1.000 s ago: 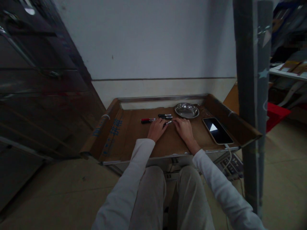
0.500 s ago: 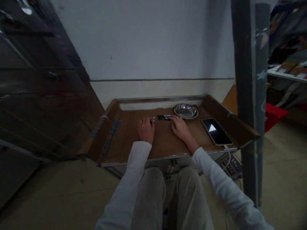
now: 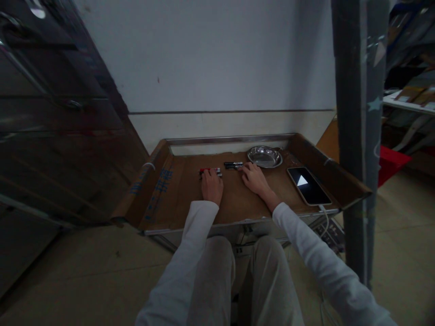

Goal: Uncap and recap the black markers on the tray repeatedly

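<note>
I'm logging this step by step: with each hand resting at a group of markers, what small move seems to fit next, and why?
Probably the right hand closing on the black markers at its fingertips. They lie loose on the tray beside the metal dish, while the left hand already rests at the red marker.

Pens (image 3: 233,165) small; left hand (image 3: 212,186) grip unclear

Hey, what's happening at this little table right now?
A seated person in white sleeves rests both hands on a cardboard-lined tray table. The left hand touches a red-and-black marker pen; the right hand reaches the two black marker pens. A round steel dish and a lit smartphone lie to the right.
</note>
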Available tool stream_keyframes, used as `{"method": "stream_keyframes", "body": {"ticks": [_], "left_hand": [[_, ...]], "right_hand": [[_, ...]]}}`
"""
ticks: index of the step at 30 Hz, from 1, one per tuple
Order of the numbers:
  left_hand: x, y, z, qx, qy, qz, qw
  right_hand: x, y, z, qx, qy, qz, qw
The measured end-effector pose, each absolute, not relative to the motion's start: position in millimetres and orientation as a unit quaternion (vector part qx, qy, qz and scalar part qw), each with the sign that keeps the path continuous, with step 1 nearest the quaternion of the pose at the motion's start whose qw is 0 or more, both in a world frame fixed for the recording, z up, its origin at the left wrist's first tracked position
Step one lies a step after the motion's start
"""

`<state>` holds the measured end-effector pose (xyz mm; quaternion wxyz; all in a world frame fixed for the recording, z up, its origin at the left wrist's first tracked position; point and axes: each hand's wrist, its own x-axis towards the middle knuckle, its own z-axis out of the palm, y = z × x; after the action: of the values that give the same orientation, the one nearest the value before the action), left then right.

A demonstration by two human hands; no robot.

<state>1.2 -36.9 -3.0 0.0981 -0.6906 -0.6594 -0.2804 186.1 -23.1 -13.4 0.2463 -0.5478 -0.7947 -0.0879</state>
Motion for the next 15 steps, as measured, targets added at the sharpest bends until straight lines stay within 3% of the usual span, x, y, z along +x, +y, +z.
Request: {"method": "stream_keyframes", "body": {"ticks": [15], "left_hand": [[6.1,-36.5,-1.3,-0.701,-0.637,-0.310,0.077]], "right_hand": [[187.8,-17.0,-20.0,-0.562,-0.777,-0.091,0.269]]}}
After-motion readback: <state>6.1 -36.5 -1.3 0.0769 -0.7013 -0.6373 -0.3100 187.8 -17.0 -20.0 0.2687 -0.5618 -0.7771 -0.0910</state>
